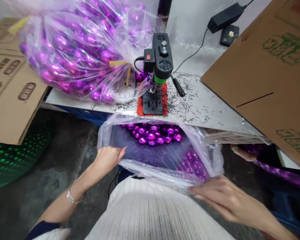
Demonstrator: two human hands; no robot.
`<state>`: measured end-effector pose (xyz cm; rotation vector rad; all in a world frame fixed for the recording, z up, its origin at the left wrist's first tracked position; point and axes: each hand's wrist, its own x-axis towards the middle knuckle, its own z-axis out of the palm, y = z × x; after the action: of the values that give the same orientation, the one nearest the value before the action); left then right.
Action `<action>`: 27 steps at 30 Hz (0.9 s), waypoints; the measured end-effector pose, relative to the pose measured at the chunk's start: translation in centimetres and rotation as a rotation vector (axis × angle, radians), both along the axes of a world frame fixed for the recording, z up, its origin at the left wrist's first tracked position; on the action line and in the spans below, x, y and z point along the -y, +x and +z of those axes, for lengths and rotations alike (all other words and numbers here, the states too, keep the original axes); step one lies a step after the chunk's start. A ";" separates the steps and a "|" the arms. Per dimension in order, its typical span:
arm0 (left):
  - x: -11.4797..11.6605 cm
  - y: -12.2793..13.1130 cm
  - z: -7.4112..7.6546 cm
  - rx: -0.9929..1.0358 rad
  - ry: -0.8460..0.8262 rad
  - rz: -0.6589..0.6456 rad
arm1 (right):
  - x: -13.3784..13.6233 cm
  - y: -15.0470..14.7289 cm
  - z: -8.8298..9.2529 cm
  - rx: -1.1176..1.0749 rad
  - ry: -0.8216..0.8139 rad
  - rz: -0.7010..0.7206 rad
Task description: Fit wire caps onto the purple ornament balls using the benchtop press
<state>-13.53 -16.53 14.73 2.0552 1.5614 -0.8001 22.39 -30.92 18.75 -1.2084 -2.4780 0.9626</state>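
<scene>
- The clear plastic bag (150, 168) is between my body and the table's front edge, its mouth spread wide and facing up at me.
- Inside it, shiny purple faceted balls (152, 136) are heaped toward the far side; more purple shows through the plastic at the right.
- My left hand (111, 156) grips the bag's rim on the left, fingers curled and thumb pressed along the edge; a silver bracelet (71, 195) circles that wrist.
- My right hand (222, 196) pinches the rim at the near right corner, its fingers reaching along the plastic.
- My white ribbed top (150, 213) is just behind the near rim.
- Beyond the bag, the white table (210, 113) carries a small black-and-green machine (162, 55) with a lever, standing upright over a black slotted plate (152, 105) on a red mat (165, 96).
- Thin black bits (187, 108) are strewn around it, mostly to the right.
- Left of the machine, a tied bag of purple balls (77, 63) bulges over the table, with a yellow tie (118, 63) at its neck.
- Cardboard (10, 86) stands at the far left, above a mass of shiny green (15, 161).
- On the right there's a large cardboard box (265, 73), with a black power adapter (226, 17) behind it.
</scene>
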 end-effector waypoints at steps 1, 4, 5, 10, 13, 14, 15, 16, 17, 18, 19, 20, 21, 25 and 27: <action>0.3 -0.2 0.5 -0.009 -0.011 -0.004 | 0.2 0.0 0.3 -0.013 -0.029 0.003; 0.8 -0.5 -0.3 -0.033 -0.064 -0.009 | -0.4 -0.9 -0.9 0.005 -0.269 0.016; 0.9 -0.5 -1.1 -0.044 -0.087 -0.007 | -0.7 -1.4 -1.7 0.028 -0.355 0.009; 2.1 -0.9 -5.1 -0.040 -0.140 0.004 | -1.9 -2.7 -5.1 0.084 -0.587 -0.020; 3.2 -1.7 -5.5 0.008 -0.110 0.025 | -1.9 -2.7 -5.7 0.105 -0.616 -0.033; 3.5 -2.1 -5.5 0.052 -0.099 0.016 | -1.9 -2.7 -5.7 0.104 -0.615 -0.030; 3.9 -2.5 -5.5 0.111 -0.093 -0.011 | -1.9 -2.7 -5.6 0.098 -0.613 -0.026; 4.1 -2.9 -5.5 0.170 -0.093 -0.058 | -1.9 -2.7 -5.5 0.090 -0.612 -0.018; 4.4 -3.3 -5.5 0.222 -0.099 -0.122 | -1.9 -2.7 -5.3 0.084 -0.614 -0.011; 4.6 -3.7 -5.7 0.260 -0.105 -0.196 | -2.0 -2.7 -5.1 0.083 -0.619 -0.004; 4.8 -4.0 -5.8 0.278 -0.106 -0.268 | -2.0 -2.6 -4.9 0.088 -0.620 0.000; 4.9 -4.2 -6.0 0.282 -0.096 -0.334 | -2.1 -2.6 -4.8 0.097 -0.616 0.000; 4.9 -4.4 -6.1 0.280 -0.070 -0.392 | -2.1 -2.5 -4.6 0.106 -0.610 0.002; 3.6 -4.4 -5.7 0.284 0.137 -0.541 | -2.6 -1.7 -3.6 0.088 -0.551 -0.029; 2.4 -4.2 -4.9 0.303 0.255 -0.584 | -3.0 -1.2 -2.8 0.058 -0.465 -0.094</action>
<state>-17.72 -18.95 9.86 2.7224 0.9414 -0.4491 21.23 -27.91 15.93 -1.4847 -2.2812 1.5540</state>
